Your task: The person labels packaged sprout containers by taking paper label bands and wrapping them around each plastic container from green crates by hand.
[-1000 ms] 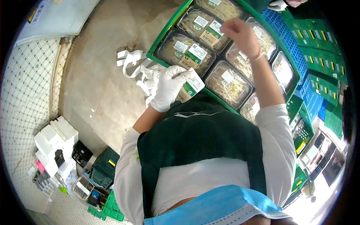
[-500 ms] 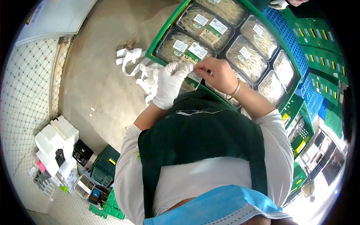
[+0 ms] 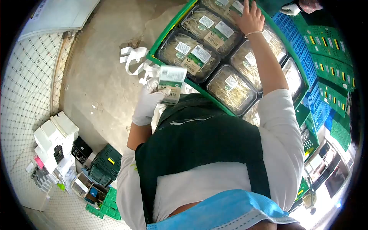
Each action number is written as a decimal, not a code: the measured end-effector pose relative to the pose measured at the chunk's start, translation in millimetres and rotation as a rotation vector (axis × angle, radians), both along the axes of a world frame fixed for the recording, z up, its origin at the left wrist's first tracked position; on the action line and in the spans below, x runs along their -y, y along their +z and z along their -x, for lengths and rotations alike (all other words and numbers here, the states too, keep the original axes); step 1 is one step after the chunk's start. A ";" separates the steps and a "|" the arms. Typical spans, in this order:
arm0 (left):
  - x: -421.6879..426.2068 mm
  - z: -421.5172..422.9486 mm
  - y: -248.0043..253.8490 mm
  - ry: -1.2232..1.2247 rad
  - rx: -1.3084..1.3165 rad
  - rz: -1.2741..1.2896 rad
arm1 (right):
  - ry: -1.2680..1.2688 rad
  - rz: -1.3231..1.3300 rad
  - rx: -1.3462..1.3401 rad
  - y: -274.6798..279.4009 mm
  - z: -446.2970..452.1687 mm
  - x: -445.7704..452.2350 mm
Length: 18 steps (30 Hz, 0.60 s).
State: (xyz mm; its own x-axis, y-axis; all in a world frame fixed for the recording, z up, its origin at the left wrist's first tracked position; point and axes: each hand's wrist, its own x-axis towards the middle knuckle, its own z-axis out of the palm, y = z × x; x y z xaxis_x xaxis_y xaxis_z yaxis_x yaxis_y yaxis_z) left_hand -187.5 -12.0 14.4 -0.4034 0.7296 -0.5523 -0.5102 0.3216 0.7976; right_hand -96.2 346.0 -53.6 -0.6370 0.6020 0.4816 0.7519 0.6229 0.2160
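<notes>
My left hand point(image 3: 147, 101), in a white glove, grips a stack of green-and-white printed labels point(image 3: 172, 82) beside the near-left side of a green crate point(image 3: 163, 37). My bare right hand point(image 3: 250, 21) reaches across the crate, its fingers spread over a clear-lidded tray of sprouts point(image 3: 214, 4) at the far end. A label lies partly under those fingers. Two nearer trays, one at the left corner point(image 3: 172, 50) and one behind it point(image 3: 195, 21), carry a white sticker and a green-and-brown label. Another tray point(image 3: 226, 92) nearest my apron bears only a white sticker.
White strips point(image 3: 134, 57) hang or lie by the crate's left corner. Blue crates point(image 3: 293, 38) and stacked green crates point(image 3: 329, 69) stand to the right. A co-worker's gloved hand point(image 3: 290, 9) shows at the top right. White boxes point(image 3: 57, 132) sit at lower left.
My hands have parted. The right hand has moved from beside the left one to the far tray, where a label now shows. My left hand has lowered and turned, bringing the label stack into view.
</notes>
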 end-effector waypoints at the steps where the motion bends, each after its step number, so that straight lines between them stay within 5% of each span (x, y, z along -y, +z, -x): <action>1: -5.5 -2.0 4.4 0.038 -0.013 -0.028 | -0.001 -0.004 -0.006 -3.9 -1.2 -0.7; 5: -4.0 -6.3 4.5 0.206 -0.081 -0.047 | -0.029 0.151 0.107 -5.6 -8.7 10.7; 7: -7.5 -7.4 11.4 0.171 -0.116 -0.012 | 0.000 0.127 -0.067 5.3 -15.7 44.4; 9: -14.5 -8.3 17.8 0.082 -0.023 -0.024 | 0.158 0.403 0.069 1.7 -18.1 89.5; 13: -29.9 -12.7 7.7 0.005 -0.073 -0.129 | 0.003 0.494 0.054 4.5 -28.9 100.6; 17: -47.4 -35.4 4.2 -0.015 -0.024 -0.330 | 0.519 1.169 -0.343 68.9 -69.4 158.2; 18: -46.6 -38.4 3.3 -0.089 0.032 -0.281 | 0.567 1.086 -0.289 75.3 -76.0 173.4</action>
State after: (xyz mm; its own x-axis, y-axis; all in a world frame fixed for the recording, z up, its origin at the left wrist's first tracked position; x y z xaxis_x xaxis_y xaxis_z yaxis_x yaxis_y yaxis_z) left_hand -149.1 34.7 17.7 -0.3170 0.8874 -0.3347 -0.5161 0.1347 0.8459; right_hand -20.3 172.6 21.7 -0.8895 0.4507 0.0750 0.2550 0.6259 -0.7370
